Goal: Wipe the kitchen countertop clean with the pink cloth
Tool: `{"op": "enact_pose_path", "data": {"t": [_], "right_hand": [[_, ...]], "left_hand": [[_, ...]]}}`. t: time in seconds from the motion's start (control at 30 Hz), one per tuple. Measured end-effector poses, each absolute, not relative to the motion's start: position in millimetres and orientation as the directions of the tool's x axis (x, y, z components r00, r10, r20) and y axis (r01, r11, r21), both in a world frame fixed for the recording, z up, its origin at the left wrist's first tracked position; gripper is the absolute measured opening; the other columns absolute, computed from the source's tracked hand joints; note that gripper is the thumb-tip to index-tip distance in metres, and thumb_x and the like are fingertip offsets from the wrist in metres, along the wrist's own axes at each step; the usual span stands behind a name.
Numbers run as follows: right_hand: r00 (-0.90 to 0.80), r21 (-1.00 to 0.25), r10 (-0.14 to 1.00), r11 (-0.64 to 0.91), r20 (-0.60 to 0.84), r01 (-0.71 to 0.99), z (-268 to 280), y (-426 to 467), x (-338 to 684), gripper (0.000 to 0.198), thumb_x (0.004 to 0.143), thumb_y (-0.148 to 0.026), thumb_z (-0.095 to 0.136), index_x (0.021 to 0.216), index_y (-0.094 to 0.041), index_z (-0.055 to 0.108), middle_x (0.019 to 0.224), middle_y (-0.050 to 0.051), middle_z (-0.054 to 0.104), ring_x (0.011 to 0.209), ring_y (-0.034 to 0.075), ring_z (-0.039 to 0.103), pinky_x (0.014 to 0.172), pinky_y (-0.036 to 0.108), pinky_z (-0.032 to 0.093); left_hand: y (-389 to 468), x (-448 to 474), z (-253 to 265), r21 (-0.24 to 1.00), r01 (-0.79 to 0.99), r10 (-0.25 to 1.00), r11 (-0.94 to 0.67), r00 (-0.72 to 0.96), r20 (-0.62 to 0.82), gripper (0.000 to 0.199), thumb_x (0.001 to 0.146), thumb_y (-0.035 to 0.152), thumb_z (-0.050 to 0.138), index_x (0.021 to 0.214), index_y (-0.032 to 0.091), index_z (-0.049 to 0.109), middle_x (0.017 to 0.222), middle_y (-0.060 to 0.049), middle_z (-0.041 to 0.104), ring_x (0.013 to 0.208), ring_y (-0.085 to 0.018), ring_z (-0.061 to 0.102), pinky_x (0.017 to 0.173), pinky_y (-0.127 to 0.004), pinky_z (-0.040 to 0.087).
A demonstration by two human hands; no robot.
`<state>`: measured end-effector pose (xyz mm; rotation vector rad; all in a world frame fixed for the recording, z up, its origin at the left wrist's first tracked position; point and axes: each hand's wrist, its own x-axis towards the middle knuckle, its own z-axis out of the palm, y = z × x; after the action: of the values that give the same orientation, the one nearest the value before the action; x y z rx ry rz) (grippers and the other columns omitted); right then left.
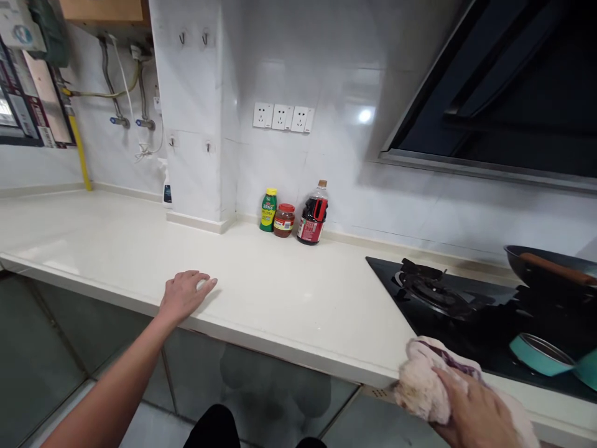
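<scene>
Kitchen, white marbled wall, long cream surface (289, 292) over grey-green cabinet fronts. Pale cloth (422, 386) with dark purplish marks is at the front edge, lower right, bunched in the right hand (480, 404); fingers curled closed over it. Cannot tell how firmly it presses the edge. Left hand (186, 295) is palm down over the surface, left of centre, fingers loosely extended, holding nothing; contact unclear.

Just beyond cloth: black glass hob (494, 354) with a burner (433, 292). On its right side, a teal container (536, 356), dark inside, contents not visible; another teal item cut off by the frame. Dark wok (517, 258) behind, brown handle-like piece lying across it.

By the back wall, three upright containers: green bottle (268, 213), yellow cap; squat jar (283, 224), red lid, reddish-brown contents; big clear bottle (311, 218), dark liquid, brown cap, red handle. Spray bottle (166, 186) further left, partly behind the pillar.

Wall: three sockets (282, 117), small hooks on pillar, dark range hood (513, 93) upper right, pipes and yellow hose (79, 143) left.

Labels: yellow-green, red-and-white, red; lettering too small to read.
</scene>
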<state>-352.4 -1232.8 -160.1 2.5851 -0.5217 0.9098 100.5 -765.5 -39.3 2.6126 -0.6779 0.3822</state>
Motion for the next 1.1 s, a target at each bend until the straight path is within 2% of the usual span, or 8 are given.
{"op": "enact_pose_path", "data": {"t": [0.13,0.33,0.4,0.53,0.63,0.87,0.97,1.1], "right_hand": [[0.787,0.255,-0.153,-0.894,0.598,-0.368,-147,-1171,-294,0.065,0.068,-0.026,0.063,0.131,-0.023,0.046,0.127,0.018,0.059,0.115,0.038,0.056,0.095,0.054,0.044],[0.923,0.124,-0.113,-0.978,0.367,-0.169,-114,-1045,-172,0.084,0.055,-0.021,0.077,0.135,-0.021,0.052,0.139,0.022,0.055,0.127,0.045,0.047,0.108,0.063,0.036],[0.955,0.025,-0.022,-0.999,0.294,-0.03,-97,-1003,-132,0.08,0.062,-0.028,0.083,0.136,-0.021,0.054,0.143,0.022,0.051,0.13,0.046,0.045,0.11,0.066,0.034],[0.937,-0.125,0.186,-0.965,0.296,0.231,-65,-950,-70,0.048,0.092,-0.044,0.067,0.133,-0.021,0.056,0.139,0.012,0.054,0.123,0.031,0.055,0.103,0.056,0.048],[0.925,-0.153,0.235,-0.945,0.299,0.289,-50,-939,-38,0.043,0.097,-0.044,0.063,0.132,-0.019,0.057,0.134,0.01,0.058,0.114,0.025,0.061,0.096,0.048,0.054],[0.923,-0.228,0.209,-0.929,0.323,0.291,-20,-943,-6,0.042,0.096,-0.043,0.064,0.13,-0.019,0.058,0.131,0.009,0.059,0.112,0.025,0.062,0.094,0.047,0.056],[0.92,-0.248,0.171,-0.931,0.352,0.267,-9,-948,-12,0.042,0.096,-0.043,0.064,0.13,-0.019,0.058,0.131,0.009,0.059,0.111,0.024,0.062,0.093,0.047,0.056],[0.919,-0.266,0.101,-0.94,0.381,0.213,0,-972,-40,0.04,0.097,-0.043,0.063,0.129,-0.02,0.059,0.131,0.009,0.059,0.111,0.024,0.062,0.094,0.046,0.056]], "left_hand": [[-767,95,-36,0.334,-0.516,-0.397,-0.789,0.842,0.364,0.058,0.092,0.067,0.039,0.117,0.027,0.073,0.139,-0.012,0.063,0.13,-0.037,0.052,0.108,-0.054,0.036],[-765,94,-40,0.362,-0.532,-0.391,-0.766,0.832,0.395,0.056,0.093,0.065,0.04,0.118,0.027,0.073,0.138,-0.011,0.064,0.133,-0.035,0.051,0.11,-0.051,0.036],[-764,95,-43,0.365,-0.541,-0.386,-0.757,0.822,0.418,0.053,0.093,0.064,0.041,0.116,0.028,0.073,0.136,-0.009,0.065,0.131,-0.034,0.052,0.11,-0.05,0.036],[-761,98,-47,0.418,-0.549,-0.374,-0.724,0.821,0.43,0.05,0.093,0.064,0.042,0.113,0.03,0.074,0.133,-0.007,0.067,0.13,-0.033,0.053,0.109,-0.048,0.036],[-760,98,-45,0.477,-0.55,-0.381,-0.685,0.829,0.409,0.051,0.095,0.063,0.039,0.114,0.031,0.074,0.134,-0.005,0.067,0.131,-0.031,0.053,0.11,-0.046,0.036],[-754,98,-35,0.525,-0.542,-0.385,-0.657,0.839,0.385,0.052,0.096,0.061,0.037,0.116,0.028,0.073,0.128,-0.004,0.072,0.125,-0.028,0.06,0.105,-0.04,0.044],[-749,87,-29,0.509,-0.587,-0.405,-0.629,0.807,0.43,0.05,0.095,0.055,0.045,0.125,0.025,0.069,0.137,-0.007,0.066,0.128,-0.025,0.058,0.108,-0.037,0.044],[-753,66,-25,0.352,-0.734,-0.537,-0.581,0.67,0.512,0.049,0.09,0.051,0.06,0.132,0.027,0.064,0.154,-0.009,0.051,0.144,-0.029,0.044,0.118,-0.046,0.034]]}}
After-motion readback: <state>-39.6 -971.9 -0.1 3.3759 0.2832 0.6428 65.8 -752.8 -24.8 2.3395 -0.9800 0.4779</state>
